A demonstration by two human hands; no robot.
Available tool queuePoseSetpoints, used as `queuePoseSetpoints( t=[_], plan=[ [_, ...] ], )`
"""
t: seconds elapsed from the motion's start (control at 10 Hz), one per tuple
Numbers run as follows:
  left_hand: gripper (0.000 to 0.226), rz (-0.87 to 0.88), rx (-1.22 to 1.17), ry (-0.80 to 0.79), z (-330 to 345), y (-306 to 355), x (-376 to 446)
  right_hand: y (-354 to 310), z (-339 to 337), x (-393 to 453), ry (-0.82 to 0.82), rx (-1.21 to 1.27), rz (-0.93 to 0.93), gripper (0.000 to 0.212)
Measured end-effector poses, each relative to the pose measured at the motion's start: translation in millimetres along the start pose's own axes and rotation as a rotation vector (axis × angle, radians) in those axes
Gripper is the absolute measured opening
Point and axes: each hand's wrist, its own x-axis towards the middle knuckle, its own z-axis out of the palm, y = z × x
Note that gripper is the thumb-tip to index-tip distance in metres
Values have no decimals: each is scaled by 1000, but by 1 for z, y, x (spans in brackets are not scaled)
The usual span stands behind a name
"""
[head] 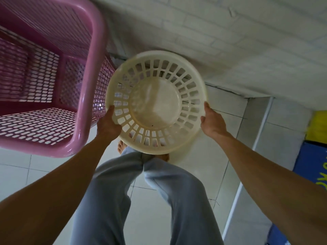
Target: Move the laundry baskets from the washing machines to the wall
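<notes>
Pale tiled floor [152,206] meeting a white brick wall [230,32]. Two baskets: one pink basket [53,85] at the wall; one cream round basket [155,101] beside it, rim gripped by left hand [108,124] and right hand [213,121].

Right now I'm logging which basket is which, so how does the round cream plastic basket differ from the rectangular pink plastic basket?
The round cream plastic basket is circular with a solid base and large slots in its wall; the rectangular pink plastic basket is boxy, with fine mesh holes. The cream one looks smaller and shallower than the pink one. The left hand and right hand grip the cream basket's rim; no hand touches the pink one. Both are empty perforated plastic.
</notes>
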Motion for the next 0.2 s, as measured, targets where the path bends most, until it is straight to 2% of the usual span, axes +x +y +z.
queuePoseSetpoints(
  t=[0.1, 0.2],
  plan=[
    [53, 30, 45, -53, -16, 11, -23, -5, -14, -28, 21, 69, 15, 50],
    [46, 183, 170, -158, -37, 22, -64, -11, -35, -71, 37, 184, 18, 37]
  ],
)
